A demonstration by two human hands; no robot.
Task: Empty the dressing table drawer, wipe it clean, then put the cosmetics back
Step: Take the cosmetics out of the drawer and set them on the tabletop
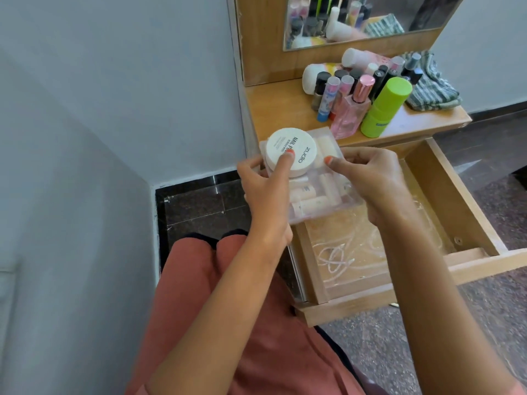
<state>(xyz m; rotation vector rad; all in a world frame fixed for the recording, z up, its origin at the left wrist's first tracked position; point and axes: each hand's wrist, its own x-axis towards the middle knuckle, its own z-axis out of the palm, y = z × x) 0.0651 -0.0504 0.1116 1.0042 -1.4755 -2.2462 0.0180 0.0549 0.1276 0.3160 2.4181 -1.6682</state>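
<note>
**A:** What is seen of the room?

**B:** A pale wall [114, 95] and a dark polished floor [199, 203] are seen beside a wooden table [279, 109], above which a mirror [399, 12] is mounted. The top is crowded with upright bottles, among them a green bottle [385, 106] and a pink bottle [350, 112]. A striped cloth [433, 86] is bunched at the back right.

**A:** And the drawer?

**B:** The drawer [456, 195] is pulled out below the top, and a clear liner [356, 246] is spread over its bottom.

**A:** How is the left hand [265, 181] placed?

**B:** It is curled round the left edge of a clear box [319, 201], which is held in the air above the drawer's back end, just in front of the table's edge. A white jar [291, 151] is set on top of the box, and one fingertip is pressed on its lid.

**A:** And the right hand [370, 178]?

**B:** The box's right side is gripped by it with bent fingers, and one fingertip is laid on the box's top just beside the jar. Small pale tubes [310, 202] are seen through the box's walls.
</note>
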